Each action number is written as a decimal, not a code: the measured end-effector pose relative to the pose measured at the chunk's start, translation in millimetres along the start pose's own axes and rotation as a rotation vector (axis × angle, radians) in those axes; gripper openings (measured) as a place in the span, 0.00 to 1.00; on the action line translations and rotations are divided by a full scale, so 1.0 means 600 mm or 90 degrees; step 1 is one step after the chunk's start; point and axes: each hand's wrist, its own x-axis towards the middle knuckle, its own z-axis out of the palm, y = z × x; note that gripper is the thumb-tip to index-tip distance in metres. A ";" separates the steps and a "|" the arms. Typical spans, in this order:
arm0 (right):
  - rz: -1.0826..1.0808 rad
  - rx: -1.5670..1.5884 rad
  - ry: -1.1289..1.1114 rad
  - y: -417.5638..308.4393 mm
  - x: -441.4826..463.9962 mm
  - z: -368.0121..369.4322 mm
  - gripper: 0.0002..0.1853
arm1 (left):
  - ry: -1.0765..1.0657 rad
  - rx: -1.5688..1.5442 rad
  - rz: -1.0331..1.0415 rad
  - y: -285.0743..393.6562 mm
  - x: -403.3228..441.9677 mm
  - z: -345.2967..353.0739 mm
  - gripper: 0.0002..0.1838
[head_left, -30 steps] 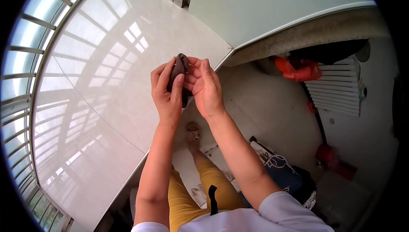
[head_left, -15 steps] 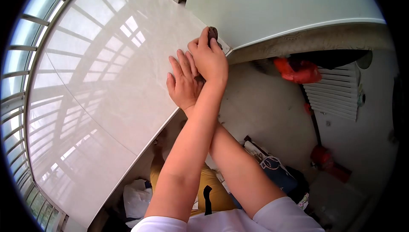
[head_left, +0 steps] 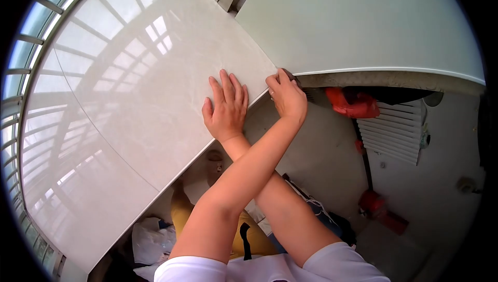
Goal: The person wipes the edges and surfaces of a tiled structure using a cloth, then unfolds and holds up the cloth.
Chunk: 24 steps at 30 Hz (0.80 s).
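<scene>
Pinching a dark cloth [head_left: 293,78] – hidden for the most part – the left hand [head_left: 289,98] is at the counter [head_left: 155,106] corner; the right hand [head_left: 227,113] lies spread, its palm side unseen.

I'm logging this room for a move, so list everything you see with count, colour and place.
Tabletop: one, off-white, left and centre
Dark cloth: one, brown, at the tabletop's corner, mostly hidden
Panel: one, pale grey-green, top right
Fabric: one, beige, beneath the panel
Window bars: several, metallic, left edge
Slatted piece: one, white, right
Bundle: one, red, beside the slatted piece
Blurred item: one, red, lower right
Plastic bag: one, white, lower left
Partly hidden item: one, blue, bottom, right of centre
Strap: one, black, bottom
Trousers: one pair, yellow, bottom
Shirt: one, white, bottom edge
Left hand: one, bare, curled over the dark cloth
Right hand: one, bare, flat on the tabletop
</scene>
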 end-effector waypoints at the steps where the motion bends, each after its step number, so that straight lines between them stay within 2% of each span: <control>1: -0.002 -0.005 -0.001 0.000 0.000 -0.001 0.26 | 0.001 -0.006 -0.003 0.001 0.009 0.000 0.25; 3: -0.007 -0.010 -0.005 0.000 0.002 -0.002 0.26 | 0.094 -0.037 0.022 -0.006 0.036 -0.007 0.21; 4: -0.007 -0.011 -0.005 0.000 0.001 -0.001 0.26 | 0.095 -0.038 0.020 -0.003 0.050 -0.018 0.21; 6: -0.008 -0.012 -0.008 0.001 0.001 -0.001 0.27 | 0.236 -0.076 0.047 0.004 0.071 -0.031 0.15; 7: -0.010 -0.008 -0.006 0.002 0.001 0.000 0.27 | 0.228 -0.035 0.071 -0.001 0.073 -0.025 0.12; 11: -0.005 -0.008 -0.006 0.000 0.000 0.001 0.27 | 0.136 0.060 0.131 -0.014 0.057 -0.040 0.08; 13: -0.014 -0.011 -0.001 -0.001 0.002 0.003 0.27 | 0.015 0.106 0.141 -0.016 0.026 -0.040 0.07; 16: -0.025 -0.025 0.002 0.000 0.000 0.001 0.27 | -0.017 0.031 0.113 -0.019 0.022 -0.053 0.07; 17: -0.028 -0.026 0.001 0.002 -0.001 0.003 0.27 | -0.012 0.028 0.116 -0.014 0.026 -0.055 0.07; 19: -0.033 -0.030 -0.002 0.000 0.001 0.002 0.27 | 0.127 -0.110 0.114 -0.010 0.030 -0.054 0.07; 24: -0.024 -0.011 -0.001 0.003 -0.001 0.006 0.27 | 0.182 -0.022 0.175 -0.024 0.052 -0.033 0.09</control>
